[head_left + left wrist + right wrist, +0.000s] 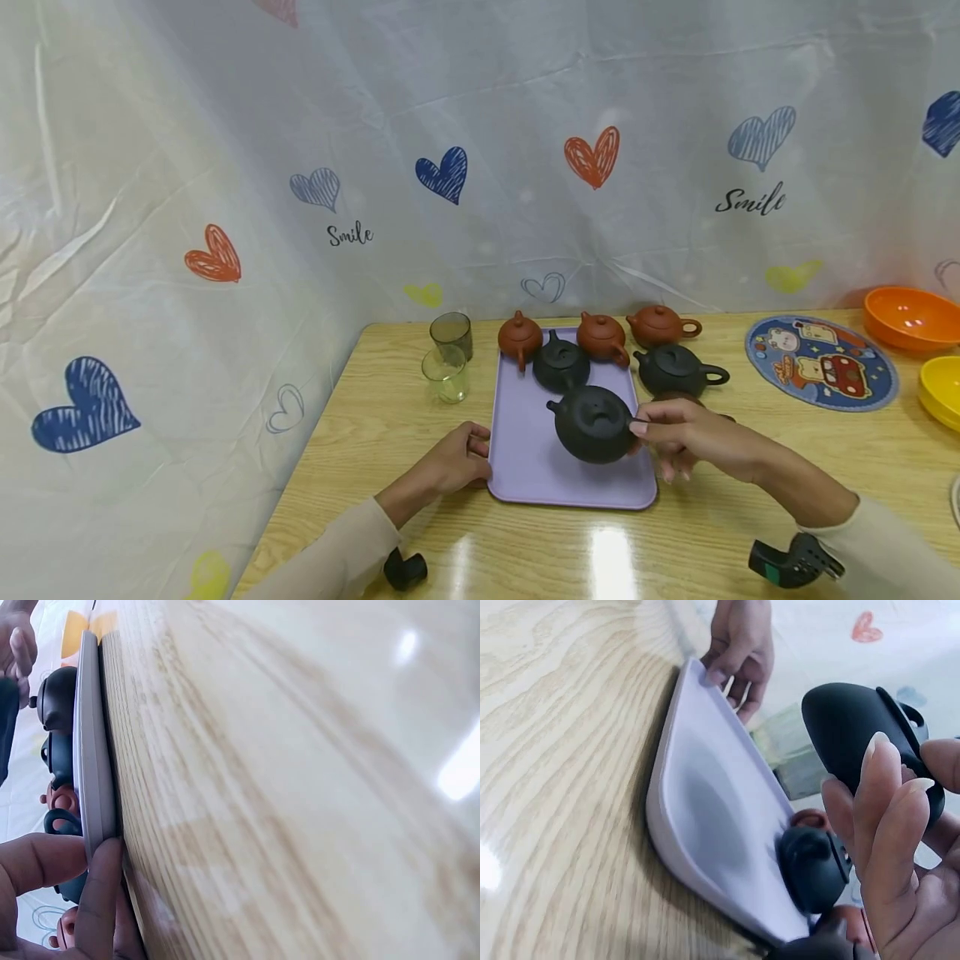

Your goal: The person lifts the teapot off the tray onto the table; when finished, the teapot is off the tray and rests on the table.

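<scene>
In the head view, the right hand [678,437] is gripping a black teapot [595,423] by its handle side, fingers curled round it, and is holding it over the near right part of a lavender tray [525,467]. The teapot's spout is pointing left and slightly far, so its long axis is running left to right, with the handle end toward the right hand and the spout toward the tray's middle. The left hand [459,458] is resting at the tray's near left edge, fingers bent over the rim and pinching it; it is well apart from the teapot, so the right hand is clearly the nearer one. A smaller black teapot [560,365] and two brown teapots [520,337] are sitting at the tray's far end, another black teapot [677,369] and a brown one are standing on the wooden table [375,433] just right of the tray, and two glass cups [448,360] are standing to its left. In the left wrist view, the left hand's fingers [97,900] are clamping the tray edge [94,750] against the tabletop. In the right wrist view, the right hand's fingers [877,817] are wrapping the held teapot [855,727], which appears lifted clear of the tray floor [705,795], though the underside gap is hard to judge.
</scene>
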Motion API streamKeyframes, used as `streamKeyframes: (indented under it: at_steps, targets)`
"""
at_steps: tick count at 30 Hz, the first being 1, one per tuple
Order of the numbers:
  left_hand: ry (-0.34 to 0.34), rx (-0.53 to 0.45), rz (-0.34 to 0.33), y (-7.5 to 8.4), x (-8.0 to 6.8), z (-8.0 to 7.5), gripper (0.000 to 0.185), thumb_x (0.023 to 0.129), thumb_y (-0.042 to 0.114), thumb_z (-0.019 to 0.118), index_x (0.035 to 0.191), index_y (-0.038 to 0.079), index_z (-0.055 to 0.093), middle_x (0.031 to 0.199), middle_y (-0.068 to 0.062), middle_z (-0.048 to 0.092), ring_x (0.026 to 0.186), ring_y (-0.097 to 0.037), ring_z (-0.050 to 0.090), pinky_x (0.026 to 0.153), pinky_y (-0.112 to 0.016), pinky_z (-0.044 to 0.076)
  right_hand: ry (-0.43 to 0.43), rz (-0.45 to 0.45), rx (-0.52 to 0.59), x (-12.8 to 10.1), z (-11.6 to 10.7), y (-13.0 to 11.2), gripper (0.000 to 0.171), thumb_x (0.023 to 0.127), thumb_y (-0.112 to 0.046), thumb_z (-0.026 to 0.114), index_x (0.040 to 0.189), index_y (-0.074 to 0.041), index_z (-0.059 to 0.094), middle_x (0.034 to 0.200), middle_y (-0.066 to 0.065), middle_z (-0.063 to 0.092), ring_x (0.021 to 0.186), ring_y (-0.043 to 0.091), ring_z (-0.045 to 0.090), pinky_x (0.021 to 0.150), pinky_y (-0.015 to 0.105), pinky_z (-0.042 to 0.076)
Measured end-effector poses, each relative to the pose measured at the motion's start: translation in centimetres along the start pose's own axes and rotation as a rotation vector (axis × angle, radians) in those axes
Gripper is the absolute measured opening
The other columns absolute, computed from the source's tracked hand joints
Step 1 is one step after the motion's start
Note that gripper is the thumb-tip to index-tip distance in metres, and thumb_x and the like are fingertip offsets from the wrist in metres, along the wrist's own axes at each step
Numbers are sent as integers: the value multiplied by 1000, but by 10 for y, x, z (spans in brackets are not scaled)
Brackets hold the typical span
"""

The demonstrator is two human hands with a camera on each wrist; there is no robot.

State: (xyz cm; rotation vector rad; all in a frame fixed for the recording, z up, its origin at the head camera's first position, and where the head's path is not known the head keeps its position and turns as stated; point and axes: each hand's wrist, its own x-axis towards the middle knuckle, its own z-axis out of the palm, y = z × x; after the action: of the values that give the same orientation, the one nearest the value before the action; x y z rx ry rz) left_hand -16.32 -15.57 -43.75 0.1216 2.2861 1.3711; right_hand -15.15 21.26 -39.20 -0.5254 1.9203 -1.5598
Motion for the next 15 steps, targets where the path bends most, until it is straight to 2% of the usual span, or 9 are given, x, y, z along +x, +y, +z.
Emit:
streamKeyframes:
  at_steps: [4,8,15]
  targets:
    - [-6,-14,6,1,0,0,60,76,-2,67,132,-5,46,109,-16,55,90,-22,58,76,-33,59,-23,5,-9,-13,-7,5,33,107,-25,45,107,5,59,75,5,61,62,13,64,52,28,54]
    - [-8,-23,10,1,1,0,60,77,-3,67,133,-5,46,110,-16,54,91,-22,58,76,-33,59,-38,12,-13,-23,-13,12,33,107,-23,43,102,9,49,74,5,62,64,17,66,53,31,55]
    - [-13,-31,16,1,1,1,62,76,-5,66,134,-8,44,109,-17,54,90,-21,58,75,-34,60,-91,-19,-7,-37,-22,24,31,108,-16,38,100,13,44,77,22,60,66,20,67,55,34,57]
